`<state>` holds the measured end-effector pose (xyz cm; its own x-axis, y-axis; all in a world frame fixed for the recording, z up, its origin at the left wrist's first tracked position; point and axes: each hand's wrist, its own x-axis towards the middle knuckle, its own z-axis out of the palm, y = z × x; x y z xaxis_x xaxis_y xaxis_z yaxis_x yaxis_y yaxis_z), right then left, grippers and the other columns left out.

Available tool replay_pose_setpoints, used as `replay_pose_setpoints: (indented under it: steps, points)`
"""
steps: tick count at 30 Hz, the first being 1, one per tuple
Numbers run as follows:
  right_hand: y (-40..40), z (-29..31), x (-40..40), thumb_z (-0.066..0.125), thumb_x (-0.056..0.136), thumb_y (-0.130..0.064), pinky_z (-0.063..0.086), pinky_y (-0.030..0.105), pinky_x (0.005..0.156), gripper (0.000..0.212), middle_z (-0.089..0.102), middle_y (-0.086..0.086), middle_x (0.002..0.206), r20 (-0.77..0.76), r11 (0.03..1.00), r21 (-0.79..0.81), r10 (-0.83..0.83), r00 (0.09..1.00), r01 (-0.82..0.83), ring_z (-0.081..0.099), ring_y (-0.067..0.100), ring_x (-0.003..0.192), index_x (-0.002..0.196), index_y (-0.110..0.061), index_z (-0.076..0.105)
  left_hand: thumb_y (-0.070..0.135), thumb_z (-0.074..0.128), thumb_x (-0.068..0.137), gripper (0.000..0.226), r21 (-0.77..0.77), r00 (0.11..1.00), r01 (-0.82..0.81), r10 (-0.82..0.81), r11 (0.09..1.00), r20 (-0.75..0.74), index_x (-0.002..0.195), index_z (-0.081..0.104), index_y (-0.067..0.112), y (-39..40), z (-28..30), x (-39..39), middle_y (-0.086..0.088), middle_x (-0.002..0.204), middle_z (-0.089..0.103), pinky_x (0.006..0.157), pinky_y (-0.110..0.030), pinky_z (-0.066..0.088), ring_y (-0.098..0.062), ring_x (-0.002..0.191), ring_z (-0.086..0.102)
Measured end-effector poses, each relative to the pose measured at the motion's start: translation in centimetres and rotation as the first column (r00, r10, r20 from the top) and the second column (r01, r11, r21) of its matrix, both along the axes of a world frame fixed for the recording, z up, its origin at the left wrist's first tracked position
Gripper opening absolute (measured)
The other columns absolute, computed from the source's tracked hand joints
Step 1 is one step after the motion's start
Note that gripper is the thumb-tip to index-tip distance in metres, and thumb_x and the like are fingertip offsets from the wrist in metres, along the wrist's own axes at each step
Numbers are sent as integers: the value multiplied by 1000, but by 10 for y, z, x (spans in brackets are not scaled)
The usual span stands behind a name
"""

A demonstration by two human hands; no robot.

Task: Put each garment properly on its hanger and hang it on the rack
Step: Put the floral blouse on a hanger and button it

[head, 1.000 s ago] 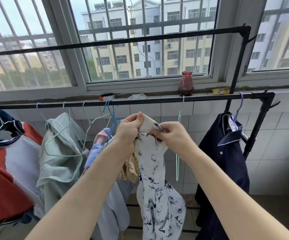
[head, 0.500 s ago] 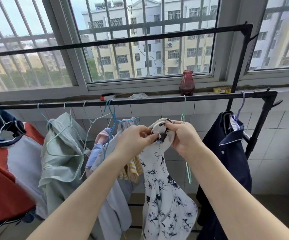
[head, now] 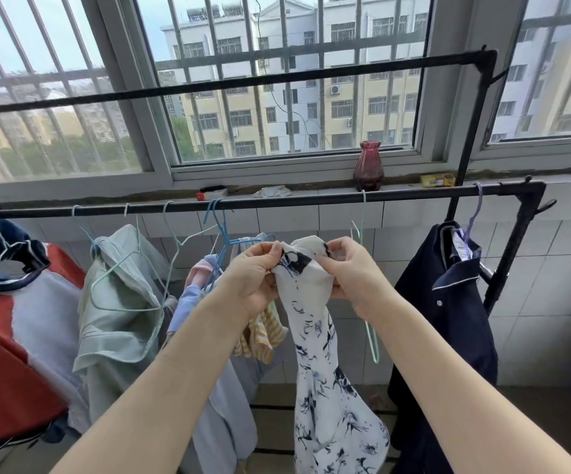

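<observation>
1. Moved a bit since a moment ago: both hands now sit lower and a little apart, with more of the top of the dress (head: 314,336) pulled open between them.
2. Left hand (head: 253,278) pinches the left edge of the dress top, fingers curled on the cloth.
3. Right hand (head: 352,275) pinches the right edge, thumb and fingers clamped on the cloth too.
4. So each grip is closed on the dress, one on each side of its top.
5. Dress top held up just under the rail (head: 277,201); rest of it hangs straight down between the arms, long way up and down.
6. Green hanger (head: 367,302) hangs on the rail, right behind the right hand. Much of it is hidden, so hard to tell if any part is inside the dress yet.
7. Right hand is the nearer one to that hanger; left hand is across the dress from it.
8. Likely next: open the neck wide and slip it over the hanger's shoulders. Dress must go back and a bit right to meet it.
9. Not hung yet, by the look of it.
10. Other clothes already on the rail: navy shirt (head: 448,319) at the right, pale green shirt (head: 123,302) and a red and grey top (head: 20,354) at the left.
</observation>
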<state>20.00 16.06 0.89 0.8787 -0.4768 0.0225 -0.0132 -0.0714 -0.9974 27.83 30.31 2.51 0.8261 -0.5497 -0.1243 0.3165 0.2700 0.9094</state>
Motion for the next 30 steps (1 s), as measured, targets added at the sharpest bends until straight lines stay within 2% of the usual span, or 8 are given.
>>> replay_pose_setpoints:
  steps: [5, 11, 13, 17, 21, 24, 28, 30]
  points:
    - [3, 11, -4, 66, 84, -4, 39, 10, 76, 30, 52, 1, 101, 248, 747, -655, 68, 966, 115, 51, 11, 92, 106, -25, 61, 13, 64, 85, 7, -66, 985, 13, -2, 998, 174, 82, 63, 6, -2, -1, 1, -6, 69, 69, 59, -29, 57, -16, 60, 65]
    - [-2, 16, -2, 61, 93, -20, 48, 37, 77, 15, 61, 1, 98, 84, 488, -871, 33, 996, 58, 54, 23, 94, 94, -20, 76, 11, 62, 90, 6, -53, 974, -33, 44, 998, 224, 89, 63, 5, -6, -1, 3, -5, 70, 68, 59, -30, 57, -18, 63, 64]
    - [-1, 17, 0, 64, 91, -18, 51, 36, 73, 13, 63, -1, 86, 122, 640, -766, 59, 991, 56, 60, 21, 80, 83, -16, 75, 13, 64, 87, 8, -65, 974, -24, 38, 998, 224, 89, 63, 6, -8, -2, 2, -6, 71, 68, 57, -29, 57, -17, 62, 64]
    - [-2, 26, 4, 63, 93, -13, 48, 31, 62, 21, 64, 2, 71, 229, 989, -142, -15, 973, 48, 58, 16, 65, 73, -12, 67, 14, 63, 86, 12, -44, 957, 32, -18, 999, 290, 95, 59, 8, -8, -8, 2, -3, 73, 67, 59, -27, 56, -18, 68, 64]
    - [-3, 33, 9, 60, 95, -14, 48, 31, 59, 25, 66, 5, 66, 223, 965, 258, -17, 975, -42, 59, 20, 59, 71, -11, 63, 43, 54, 93, 45, 108, 909, 261, -281, 959, 308, 126, 51, 12, -1, -20, 0, -5, 101, 65, 72, -30, 54, -15, 87, 64]
    - [0, 34, 11, 57, 96, -12, 55, 29, 56, 20, 66, 9, 69, 248, 871, 484, -39, 968, -88, 64, 20, 59, 78, -6, 62, 24, 61, 95, 31, 276, 836, 354, -434, 894, 336, 122, 59, 9, 4, -26, 0, -4, 104, 70, 74, -24, 54, -15, 93, 66]
    - [-6, 39, 13, 48, 100, -9, 58, 31, 61, 19, 68, 12, 79, 262, 740, 661, -69, 963, -127, 67, 23, 70, 92, -2, 63, 22, 67, 81, 27, 168, 908, 169, -220, 971, 358, 100, 69, 2, 4, -29, 9, -9, 91, 73, 72, -26, 55, -19, 80, 68]
    - [-13, 36, 11, 47, 101, -13, 59, 34, 64, 21, 68, 11, 78, 209, 815, 567, -4, 978, -119, 65, 25, 71, 91, -3, 63, 29, 62, 82, 27, 50, 947, 113, -122, 992, 295, 92, 69, 5, 6, -22, 15, -8, 83, 72, 67, -30, 56, -18, 70, 67]
